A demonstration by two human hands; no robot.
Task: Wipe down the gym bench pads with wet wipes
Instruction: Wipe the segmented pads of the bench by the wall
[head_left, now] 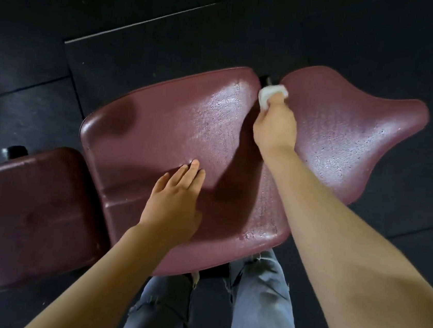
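Presently my right hand (pixel 275 127) has its grip pinched round a folded white wet wipe (pixel 270 95), which sits at the far end of the gap between the middle pad (pixel 165 131) and the winged pad (pixel 348 130). My left hand (pixel 173 202) lies flat on the middle pad, fingers straight and close together, holding nothing.

Handling, as I judge it: wipe is light, limp and damp; it will bunch or slip out unless kept folded under the fingertips, so hold it at the near edge and press through it. Pads look like firm vinyl over foam, slightly yielding. Both show a wet sheen, so likely slick under a bracing palm. A dull patch at the middle pad's far left corner looks not yet wiped.

Around: a third pad (pixel 31 213) at left, no sheen on it. Dark knob (pixel 265 79) in the gap just beyond the wipe could snag it. Dark floor mats (pixel 147 7) all round. My jeans (pixel 261 304) stand against the near edge.
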